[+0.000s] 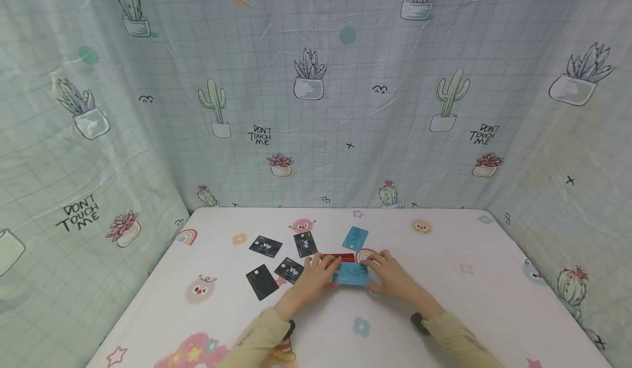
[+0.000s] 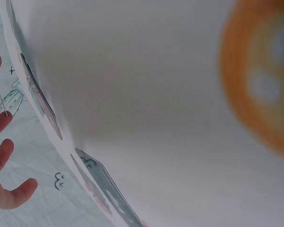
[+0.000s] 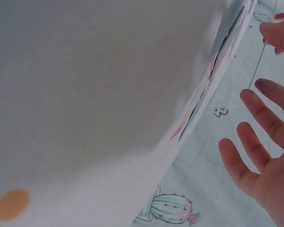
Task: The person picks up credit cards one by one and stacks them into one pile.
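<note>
A blue card (image 1: 351, 274) is held up between both hands, over the middle of the table. My left hand (image 1: 314, 278) pinches its left edge, and my right hand (image 1: 393, 278) grips the right edge with thumb and fingers. Seen edge-on in the right wrist view, the card is a thin line between the fingertips (image 3: 248, 97) of the two hands. The remaining right fingers spread loosely there. A red card (image 1: 342, 258) lies just behind the held card, which partly covers it. Another blue card marked VIP (image 1: 355, 238) lies farther back.
Several black cards lie to the left: a tilted one (image 1: 265, 246), an upright one (image 1: 305, 244), one beside my left hand (image 1: 288, 270) and one nearer (image 1: 262, 282). The white patterned table (image 1: 469, 302) ends at a cactus-print curtain (image 1: 316, 126).
</note>
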Available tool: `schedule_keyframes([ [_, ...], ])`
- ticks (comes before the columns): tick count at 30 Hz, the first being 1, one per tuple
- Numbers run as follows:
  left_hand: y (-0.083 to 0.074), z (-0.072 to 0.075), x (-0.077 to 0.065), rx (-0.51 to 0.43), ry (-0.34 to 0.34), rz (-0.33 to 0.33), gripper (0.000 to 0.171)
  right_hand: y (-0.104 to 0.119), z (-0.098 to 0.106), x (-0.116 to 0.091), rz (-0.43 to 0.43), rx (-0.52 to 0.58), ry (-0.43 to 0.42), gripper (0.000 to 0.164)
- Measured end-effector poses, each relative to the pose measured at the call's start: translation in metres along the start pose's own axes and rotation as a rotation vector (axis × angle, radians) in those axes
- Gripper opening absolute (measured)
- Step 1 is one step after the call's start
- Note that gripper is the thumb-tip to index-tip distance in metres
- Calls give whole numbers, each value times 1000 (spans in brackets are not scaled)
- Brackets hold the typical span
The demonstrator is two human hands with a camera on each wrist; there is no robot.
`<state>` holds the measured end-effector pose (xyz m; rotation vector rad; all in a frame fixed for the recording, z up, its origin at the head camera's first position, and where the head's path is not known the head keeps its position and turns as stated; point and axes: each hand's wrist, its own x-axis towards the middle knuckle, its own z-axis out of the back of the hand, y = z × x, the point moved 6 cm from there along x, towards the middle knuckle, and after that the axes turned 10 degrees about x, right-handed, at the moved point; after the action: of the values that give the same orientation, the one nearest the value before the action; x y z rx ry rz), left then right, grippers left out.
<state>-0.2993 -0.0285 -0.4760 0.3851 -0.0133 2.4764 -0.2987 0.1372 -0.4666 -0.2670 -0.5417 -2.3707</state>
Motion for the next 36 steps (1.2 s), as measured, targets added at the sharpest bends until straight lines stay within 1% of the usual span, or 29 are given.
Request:
schedule_keyframes([
  [2, 2, 1, 1, 6, 5, -3, 59, 0, 0, 2, 10, -8, 2, 55],
  [7, 7, 1, 3, 65, 1, -23, 59, 0, -2, 8, 42, 5, 6, 58],
  [10, 9, 1, 4, 74, 1, -39, 59, 0, -3, 12, 77, 0, 4, 57],
  [12, 11, 1, 5, 71, -2, -46, 59, 0, -3, 14, 85, -5, 12, 56],
  [15, 14, 0, 7, 66, -3, -55, 58, -1, -5, 19, 61, -12, 45, 55],
  [21, 21, -2, 10, 39, 21, -55, 59, -5, -9, 26, -7, -43, 107, 57],
  [29, 28, -5, 14, 58, -1, -61, 59, -8, -12, 36, -16, -62, 132, 55],
  [32, 30, -7, 15, 56, 14, -56, 59, -10, -13, 38, 1, -74, 128, 54],
  [36, 32, -8, 17, 65, 25, -55, 59, -12, -16, 41, 3, -77, 132, 53],
])
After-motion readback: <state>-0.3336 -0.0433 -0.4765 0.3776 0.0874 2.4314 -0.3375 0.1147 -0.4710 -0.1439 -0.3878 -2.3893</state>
